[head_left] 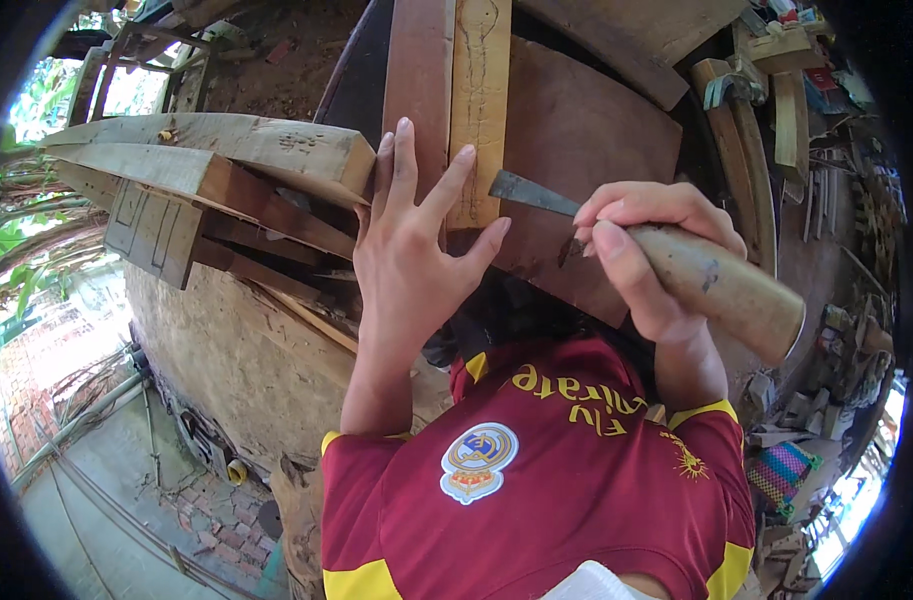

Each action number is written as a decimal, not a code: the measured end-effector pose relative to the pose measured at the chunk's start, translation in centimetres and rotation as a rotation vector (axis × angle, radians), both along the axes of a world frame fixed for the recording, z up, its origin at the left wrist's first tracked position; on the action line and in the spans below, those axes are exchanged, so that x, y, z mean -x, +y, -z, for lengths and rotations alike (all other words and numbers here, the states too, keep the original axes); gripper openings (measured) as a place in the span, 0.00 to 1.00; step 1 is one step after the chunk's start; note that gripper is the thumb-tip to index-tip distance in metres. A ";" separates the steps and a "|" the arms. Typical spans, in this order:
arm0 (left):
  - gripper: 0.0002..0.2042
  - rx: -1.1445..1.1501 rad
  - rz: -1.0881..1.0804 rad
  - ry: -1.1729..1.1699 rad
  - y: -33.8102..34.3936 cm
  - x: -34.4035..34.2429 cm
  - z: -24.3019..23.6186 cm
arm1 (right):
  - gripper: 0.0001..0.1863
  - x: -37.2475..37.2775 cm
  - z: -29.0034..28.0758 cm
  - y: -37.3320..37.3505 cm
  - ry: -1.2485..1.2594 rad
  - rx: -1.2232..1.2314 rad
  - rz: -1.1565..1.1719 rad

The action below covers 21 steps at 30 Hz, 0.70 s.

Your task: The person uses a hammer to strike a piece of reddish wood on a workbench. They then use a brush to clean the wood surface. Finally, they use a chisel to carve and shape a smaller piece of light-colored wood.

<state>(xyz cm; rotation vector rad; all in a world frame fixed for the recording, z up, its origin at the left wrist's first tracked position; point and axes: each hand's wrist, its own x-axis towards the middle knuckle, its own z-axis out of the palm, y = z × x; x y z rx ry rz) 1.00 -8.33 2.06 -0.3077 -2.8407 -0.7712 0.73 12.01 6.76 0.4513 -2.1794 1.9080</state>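
My right hand (pixel 656 225) is closed round a chisel (pixel 741 285) with a thick, worn, round handle. Its flat grey blade points left, the tip close to the right edge of a narrow yellowish wood strip (pixel 481 90); I cannot tell whether they touch. Dark, rough marks run along the strip's face. My left hand (pixel 411 245) lies with fingers spread, one fingertip on the strip and others over the reddish-brown board (pixel 416 70) alongside it. Beneath the blade is a wide brown panel (pixel 596 130).
Thick timber beams (pixel 276 145) jut in from the left, near my left wrist. A hammer (pixel 731 90) rests among wood pieces at the upper right. Scraps and a woven colourful item (pixel 781 475) lie at the right. A pale, worn surface (pixel 216 330) is at lower left.
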 end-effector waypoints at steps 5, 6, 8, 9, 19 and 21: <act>0.29 -0.015 0.004 -0.016 -0.1 0.0 0.0 | 0.09 -0.4 0.1 -0.3 0.154 -0.128 -0.142; 0.30 -0.021 0.009 -0.020 -0.1 0.0 0.0 | 0.09 -0.4 0.4 -0.6 0.182 -0.107 -0.133; 0.30 -0.020 0.015 -0.020 -0.1 0.0 0.0 | 0.09 -0.4 0.6 -1.1 0.223 -0.085 -0.164; 0.30 -0.016 0.015 -0.016 -0.1 0.1 0.1 | 0.09 -0.4 0.6 -1.3 0.244 -0.075 -0.178; 0.30 -0.039 0.007 0.003 0.0 0.1 0.2 | 0.09 -0.8 0.9 -2.2 0.303 -0.059 -0.137; 0.29 -0.038 0.008 0.007 0.1 0.1 0.3 | 0.09 -1.2 1.0 -2.4 0.275 -0.035 -0.098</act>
